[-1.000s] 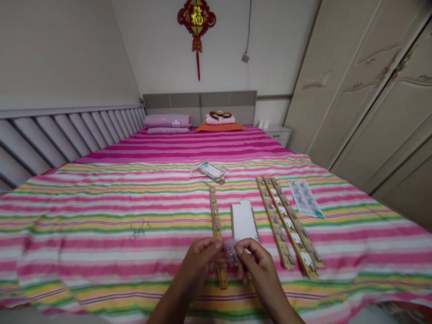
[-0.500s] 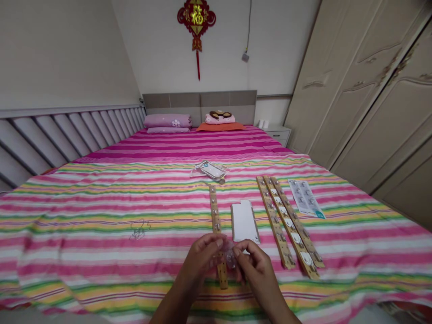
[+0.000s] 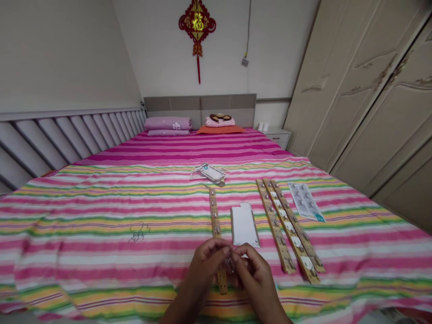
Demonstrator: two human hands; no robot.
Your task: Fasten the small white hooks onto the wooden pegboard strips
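Note:
Both hands meet over the lower part of a narrow wooden strip (image 3: 215, 215) that carries small metal pieces. My left hand (image 3: 208, 261) is closed on one side of a small clear plastic packet (image 3: 230, 264), and my right hand (image 3: 252, 268) pinches its other side. Something small and shiny shows in the packet, too blurred to make out. Just beyond my right hand lies a white card box (image 3: 243, 225). Three more wooden strips (image 3: 276, 229) with metal pieces lie side by side to the right, the middle one also bearing white pieces.
A printed sheet (image 3: 306, 201) lies right of the strips. Farther back is a clear package (image 3: 211, 173). Thin tangled strands (image 3: 138, 232) rest on the striped bedspread at left. Pillows (image 3: 168, 123) stand by the headboard; a wardrobe (image 3: 364, 103) is on the right.
My hands have drawn closer together around the packet, and less of it shows between the fingers. The view has tilted slightly upward.

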